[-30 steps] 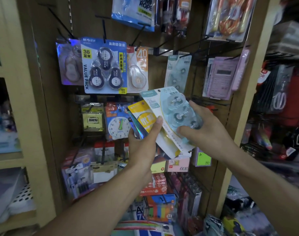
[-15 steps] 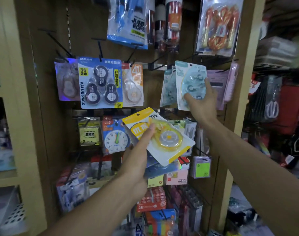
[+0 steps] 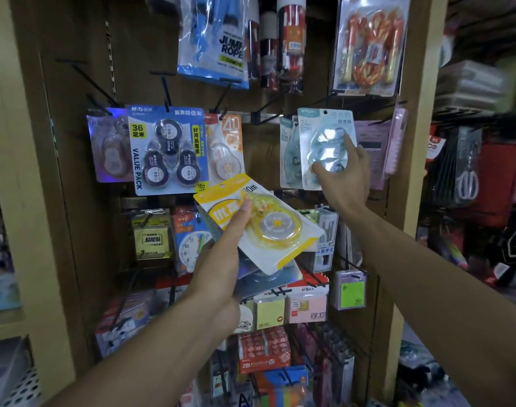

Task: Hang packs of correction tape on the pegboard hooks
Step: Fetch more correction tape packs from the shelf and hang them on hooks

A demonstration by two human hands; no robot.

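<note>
Wooden pegboard (image 3: pixel 265 148), hung with a blue value pack (image 3: pixel 167 149) at its left, now carries the pale teal correction tape pack (image 3: pixel 327 148) square on a hook beside its twin, where half a second ago it was tilted and just reaching the peg. Right hand (image 3: pixel 347 174) has loosened, its thumb and forefinger spread against the pack's blister from below. Left hand (image 3: pixel 221 259) stays lower, thumb pinching a yellow correction tape pack (image 3: pixel 268 227) atop further packs fanned beneath it.
</note>
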